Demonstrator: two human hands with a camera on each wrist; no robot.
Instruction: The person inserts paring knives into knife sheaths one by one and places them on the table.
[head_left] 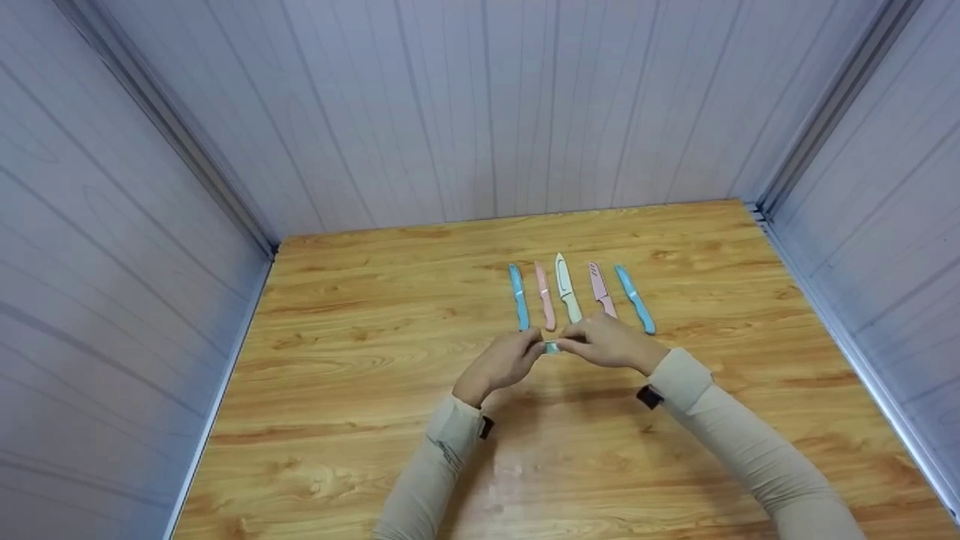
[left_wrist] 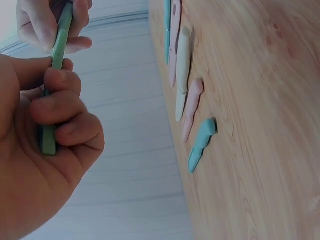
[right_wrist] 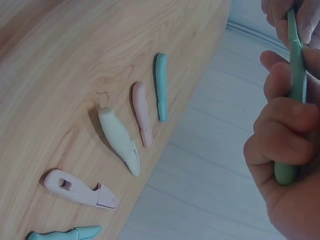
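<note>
Both hands hold a green sheathed knife [head_left: 552, 347] between them above the table. In the left wrist view, the fingers of my left hand [head_left: 501, 361] curl round its flat sheathed end [left_wrist: 48, 142]. My right hand [head_left: 613, 343] grips its rounded handle [right_wrist: 297, 75], as the right wrist view shows. Just beyond the hands lies a row of sheathed knives: a blue one [head_left: 518, 296], a slim pink one [head_left: 545, 296], a larger cream one [head_left: 565, 285], a wider pink one [head_left: 598, 285] and another blue one [head_left: 636, 301]. Fingers cover most of the green knife in the head view.
The wood-patterned table [head_left: 337, 390] carries the row, with the handles pointing towards me. Pale panelled walls stand at the back [head_left: 450, 112], on the left [head_left: 112, 262] and on the right [head_left: 885, 225].
</note>
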